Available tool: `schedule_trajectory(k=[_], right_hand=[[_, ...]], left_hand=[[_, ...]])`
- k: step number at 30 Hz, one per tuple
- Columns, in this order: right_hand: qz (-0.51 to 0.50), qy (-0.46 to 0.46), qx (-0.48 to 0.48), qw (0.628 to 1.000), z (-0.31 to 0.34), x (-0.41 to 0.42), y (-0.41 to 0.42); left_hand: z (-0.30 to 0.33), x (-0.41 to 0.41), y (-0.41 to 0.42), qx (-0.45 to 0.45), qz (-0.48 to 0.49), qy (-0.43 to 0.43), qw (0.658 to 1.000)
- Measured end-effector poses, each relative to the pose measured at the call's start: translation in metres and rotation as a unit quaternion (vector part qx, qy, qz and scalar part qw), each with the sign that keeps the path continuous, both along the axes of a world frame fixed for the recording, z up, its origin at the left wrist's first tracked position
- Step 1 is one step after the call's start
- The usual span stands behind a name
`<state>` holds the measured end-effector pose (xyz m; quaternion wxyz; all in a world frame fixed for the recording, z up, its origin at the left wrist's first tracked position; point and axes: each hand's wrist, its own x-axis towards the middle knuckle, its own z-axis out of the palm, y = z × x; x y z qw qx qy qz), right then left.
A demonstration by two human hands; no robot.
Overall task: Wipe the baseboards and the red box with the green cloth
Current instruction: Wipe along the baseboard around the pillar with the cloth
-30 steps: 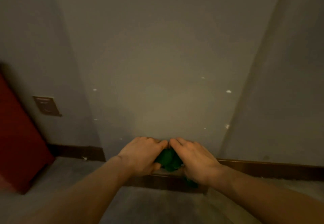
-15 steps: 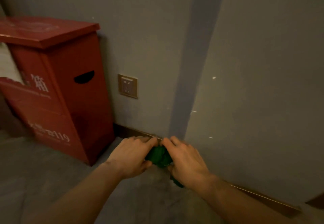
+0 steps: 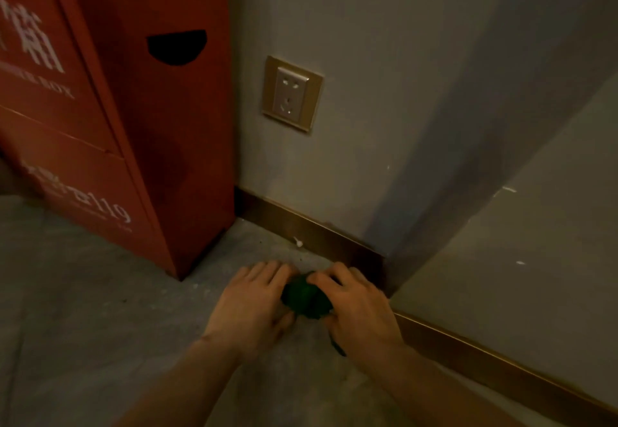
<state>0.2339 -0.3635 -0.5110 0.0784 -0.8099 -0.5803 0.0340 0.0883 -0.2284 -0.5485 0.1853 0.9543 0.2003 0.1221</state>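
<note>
A bunched green cloth (image 3: 306, 299) lies between both hands, just above the grey floor near the wall corner. My left hand (image 3: 254, 303) grips its left side and my right hand (image 3: 357, 309) grips its right side, fingers curled over it. The dark brown baseboard (image 3: 301, 229) runs along the wall beyond the hands, from the corner to the red box; another stretch of baseboard (image 3: 485, 359) follows the nearer wall at the right. The tall red box (image 3: 140, 119), with white lettering and a dark handle hole, stands at the left against the wall.
A beige wall socket (image 3: 291, 93) sits above the baseboard, right of the box. A small white scrap (image 3: 297, 242) lies on the floor by the baseboard. A protruding wall corner (image 3: 388, 279) stands just right of my hands. Grey floor (image 3: 83, 309) spreads to the left.
The view has swung left and closer to the red box and socket. Both hands, still holding the cloth, have moved left around the wall corner and off the baseboard, down towards the floor.
</note>
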Motion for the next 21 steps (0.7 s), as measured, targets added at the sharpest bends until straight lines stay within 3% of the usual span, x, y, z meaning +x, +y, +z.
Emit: schedule_trajectory(k=[4,12,21], right_hand=[[-0.03,-0.021,-0.014,0.999,-0.015,0.01,0.02],[-0.053,-0.13,-0.052,0.989,-0.026,0.03,0.06],[0.053,-0.207,-0.067,0.975,-0.04,0.034,0.094]], left_hand=[[-0.044,-0.006,0.008,-0.011,0.074,0.015,0.997],[-0.101,0.006,0.012,-0.031,0.091,0.058,0.994],[-0.116,0.0,0.014,-0.021,0.087,0.083,0.993]])
